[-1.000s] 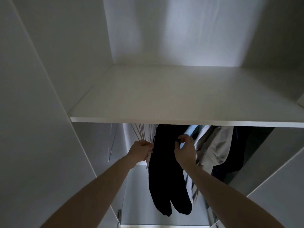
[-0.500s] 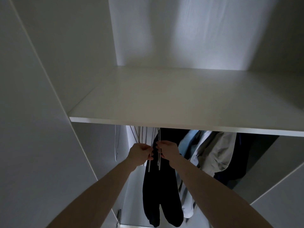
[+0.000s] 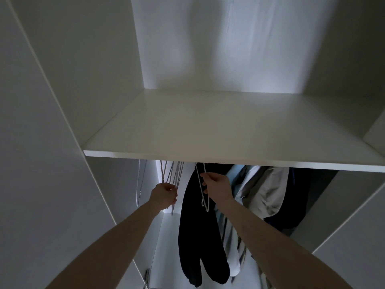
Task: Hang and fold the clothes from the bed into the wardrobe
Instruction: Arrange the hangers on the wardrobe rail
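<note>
Clothes in the wardrobe, seen from below the white shelf (image 3: 208, 130), which spans the frame above both arms. Far left, under the shelf: a single pale hanger (image 3: 140, 184) hangs alone beside the wardrobe's side wall (image 3: 52, 163). Next to it, a bunch of empty white hangers (image 3: 173, 174) hangs close together; the left hand (image 3: 163, 195) is raised to their lower ends with its fingers curled round them. Centre: the right hand (image 3: 216, 187) pinches one separate white hanger (image 3: 203, 190) between thumb and fingers, apart from the bunch; the hanger's lower end dangles below the hand, and its top is hidden behind the shelf edge. Just behind this hanger hangs a dark pair of trousers (image 3: 198, 236), its two legs reaching down toward the bottom of the frame. Right of the trousers: a pale striped garment (image 3: 231, 243), partly covered by the right forearm, then a light grey garment (image 3: 268, 192), then a dark garment (image 3: 300, 195) at the far right in shadow. All these clothes hang below the shelf; the rail is not visible.
</note>
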